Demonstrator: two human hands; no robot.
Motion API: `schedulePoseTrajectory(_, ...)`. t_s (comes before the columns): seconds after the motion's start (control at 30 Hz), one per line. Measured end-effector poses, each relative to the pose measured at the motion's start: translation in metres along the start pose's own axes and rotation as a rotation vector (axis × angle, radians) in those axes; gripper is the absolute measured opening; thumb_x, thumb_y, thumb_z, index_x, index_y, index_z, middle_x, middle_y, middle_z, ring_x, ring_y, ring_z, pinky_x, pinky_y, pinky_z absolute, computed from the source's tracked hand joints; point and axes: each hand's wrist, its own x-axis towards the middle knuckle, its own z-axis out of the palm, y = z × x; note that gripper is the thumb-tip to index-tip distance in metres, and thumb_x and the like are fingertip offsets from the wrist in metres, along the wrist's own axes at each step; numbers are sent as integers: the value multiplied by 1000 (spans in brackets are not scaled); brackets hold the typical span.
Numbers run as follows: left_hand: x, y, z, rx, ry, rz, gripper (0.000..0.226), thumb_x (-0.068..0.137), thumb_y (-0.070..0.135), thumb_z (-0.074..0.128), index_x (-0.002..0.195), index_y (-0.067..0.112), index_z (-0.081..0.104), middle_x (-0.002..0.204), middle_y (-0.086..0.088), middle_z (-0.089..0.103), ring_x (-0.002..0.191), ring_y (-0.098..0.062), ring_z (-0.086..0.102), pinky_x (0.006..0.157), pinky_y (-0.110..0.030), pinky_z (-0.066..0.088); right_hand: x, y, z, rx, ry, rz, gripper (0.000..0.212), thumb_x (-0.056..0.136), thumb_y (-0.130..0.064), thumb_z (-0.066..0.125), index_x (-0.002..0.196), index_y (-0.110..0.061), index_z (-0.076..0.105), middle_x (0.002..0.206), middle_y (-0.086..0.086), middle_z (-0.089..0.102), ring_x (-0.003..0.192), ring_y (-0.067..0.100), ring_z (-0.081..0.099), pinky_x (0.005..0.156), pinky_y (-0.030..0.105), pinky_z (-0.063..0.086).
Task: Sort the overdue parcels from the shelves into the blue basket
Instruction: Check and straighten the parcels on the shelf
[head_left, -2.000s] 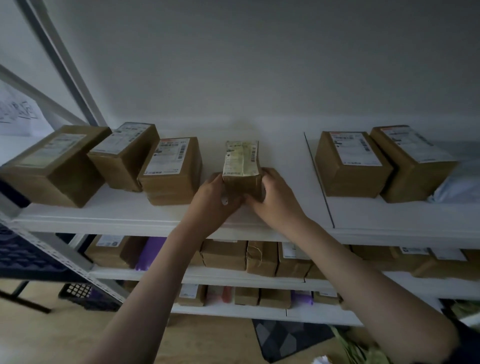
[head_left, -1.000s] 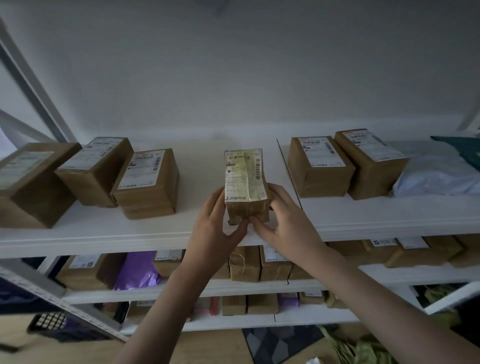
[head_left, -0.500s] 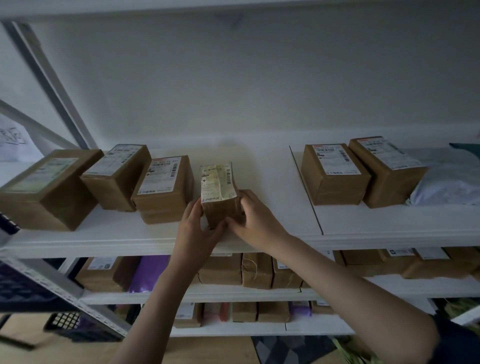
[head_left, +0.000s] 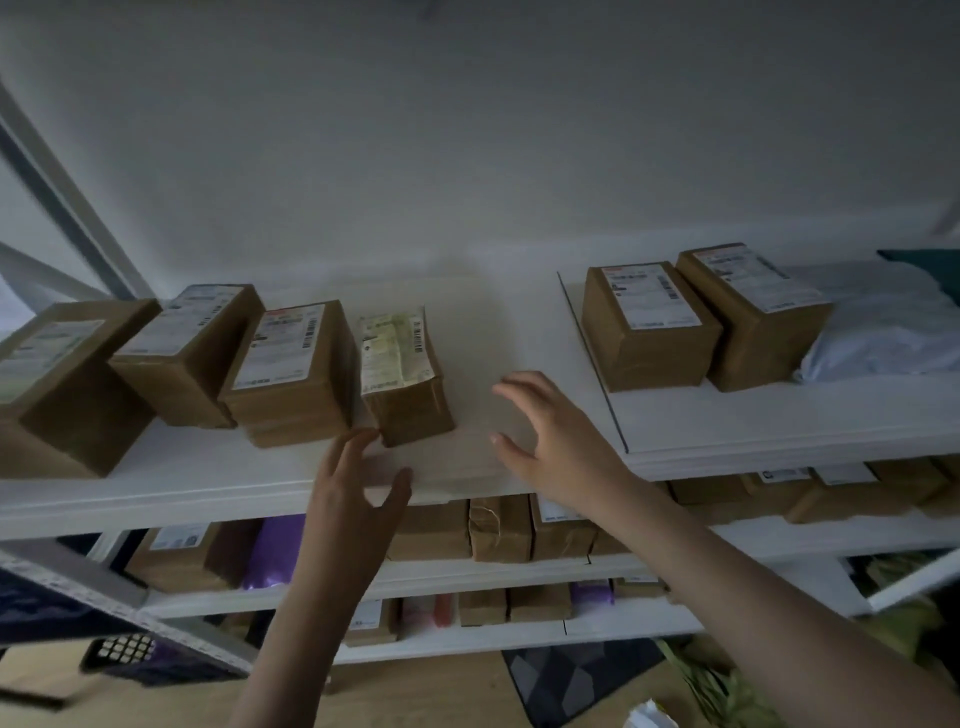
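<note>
A small brown parcel with a yellowed label (head_left: 402, 374) stands on the top white shelf (head_left: 467, 478), right beside a larger brown parcel (head_left: 291, 371). My left hand (head_left: 353, 488) hovers just in front of it, fingers spread, holding nothing. My right hand (head_left: 550, 436) is open to the parcel's right, apart from it. Two more brown parcels (head_left: 644, 322) (head_left: 753, 312) sit on the shelf's right section. A dark blue basket (head_left: 41, 613) shows at the lower left, mostly hidden by the shelf frame.
Two brown boxes (head_left: 182, 348) (head_left: 67, 384) fill the shelf's left end. A pale plastic mailer (head_left: 883, 332) lies at the far right. Lower shelves (head_left: 519, 571) hold several brown and purple parcels. A dark mat (head_left: 571, 675) lies on the wooden floor.
Both hands carried the yellow-labelled parcel leftwards, set it down beside the larger box and let go. They have now drawn back from it with fingers spread.
</note>
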Motion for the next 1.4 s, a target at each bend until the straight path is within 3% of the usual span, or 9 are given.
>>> schedulePoseTrajectory(0.07,-17,5,2,28,40,-60,43,85,15,78,124,9,60,121,-1,58,101,-10,53,78,-13,40,-21,20,-21,-5,49,54,51,99,-36,60,146,-17,49,147,-7,43,133,3,43,108,16,33)
schedulePoseTrajectory(0.17,-32,18,14,35,81,-121,36,84,10,78,117,10,63,116,-3,61,102,-15,54,84,-28,43,-49,55,-52,-17,151,146,47,99,-38,57,141,-19,52,143,-8,48,130,-2,42,107,11,31)
schedulePoseTrajectory(0.3,-37,48,41,-21,63,-32,29,84,5,77,110,15,68,113,4,62,101,-15,58,86,-34,46,-75,96,-87,-32,253,263,53,97,-44,55,141,-15,52,141,-3,51,125,3,46,108,26,41)
schedulePoseTrajectory(0.6,3,125,121,-84,-143,89,42,91,27,71,131,20,59,128,5,58,112,-19,60,97,-40,53,-75,137,-106,46,116,382,84,99,-41,60,162,-11,12,167,3,21,152,15,21,116,20,17)
schedulePoseTrajectory(0.73,36,151,145,-85,-251,-36,76,88,33,75,152,24,35,146,8,48,130,-15,48,107,-36,43,-56,151,-105,83,101,407,80,97,-44,60,161,-14,21,160,4,35,145,18,36,118,29,32)
schedulePoseTrajectory(0.9,81,167,168,-34,-339,-81,104,80,39,83,159,20,19,158,-2,36,143,-24,36,116,-46,36,-28,163,-114,100,81,352,53,91,-33,70,137,-16,51,125,2,59,112,15,60,95,33,54)
schedulePoseTrajectory(1.13,95,170,181,-130,-281,-82,91,71,48,85,146,26,40,140,3,51,126,-18,52,106,-46,49,-16,161,-117,105,61,299,52,89,-32,71,135,-14,54,122,3,63,108,16,64,92,36,57)
schedulePoseTrajectory(1.27,74,169,180,-93,-257,-99,90,76,48,82,148,23,36,140,1,49,127,-20,50,107,-46,49,-34,150,-116,67,79,273,30,93,-26,70,116,-11,59,108,-3,57,88,6,57,71,9,44)
schedulePoseTrajectory(1.4,35,170,167,-96,-208,-62,83,77,43,83,145,24,39,133,5,51,121,-16,52,102,-37,51,-65,132,-114,148,96,222,34,91,-28,71,121,-17,58,113,-3,58,93,4,58,76,12,46)
